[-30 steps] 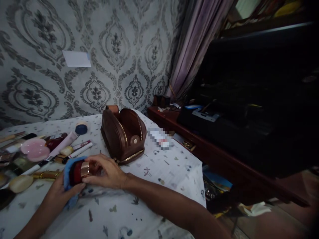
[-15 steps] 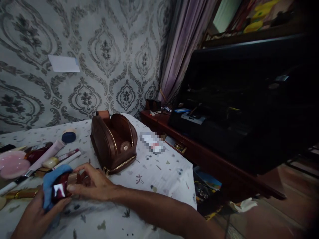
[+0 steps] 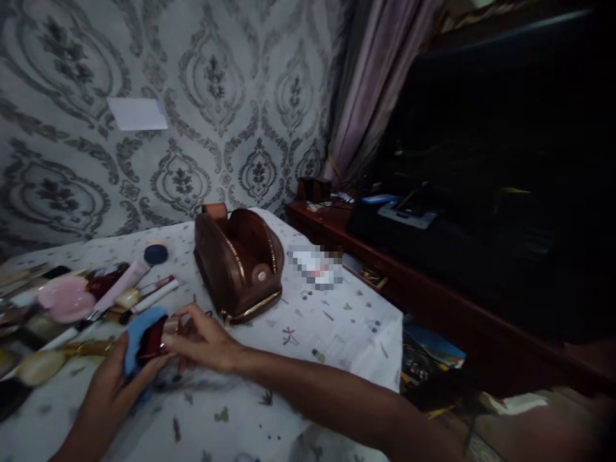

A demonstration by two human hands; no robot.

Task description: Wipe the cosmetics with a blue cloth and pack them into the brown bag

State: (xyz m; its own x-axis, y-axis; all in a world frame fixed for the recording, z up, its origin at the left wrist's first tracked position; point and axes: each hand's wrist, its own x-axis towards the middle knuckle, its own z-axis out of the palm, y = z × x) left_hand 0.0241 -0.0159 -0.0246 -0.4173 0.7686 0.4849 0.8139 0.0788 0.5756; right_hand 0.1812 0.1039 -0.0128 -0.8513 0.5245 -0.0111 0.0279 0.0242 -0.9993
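A small dark red glass bottle (image 3: 153,340) with a shiny pinkish-gold cap is held low over the table, between both hands. My left hand (image 3: 108,388) is closed around the bottle's near side, with a folded blue cloth (image 3: 138,333) pressed between palm and glass. The fingers of my right hand (image 3: 206,343) pinch the bottle at its capped end. Just beyond stands a brown leather toiletry bag (image 3: 214,273), its zipped top wide apart. Some of the bottle is hidden by the cloth and fingers.
Makeup items lie crowded at the left, among them a pink heart-shaped case (image 3: 67,298), a pale tube (image 3: 125,282) and brushes. A round dark-blue-and-cream jar (image 3: 156,252) stands behind them. A pixelated item (image 3: 315,266) lies right of the bag. A large black television (image 3: 481,160) fills the right.
The view has turned slightly left, so table and bag appear further right. Both hands keep hold of the bottle and cloth, and the bottle is turned a little.
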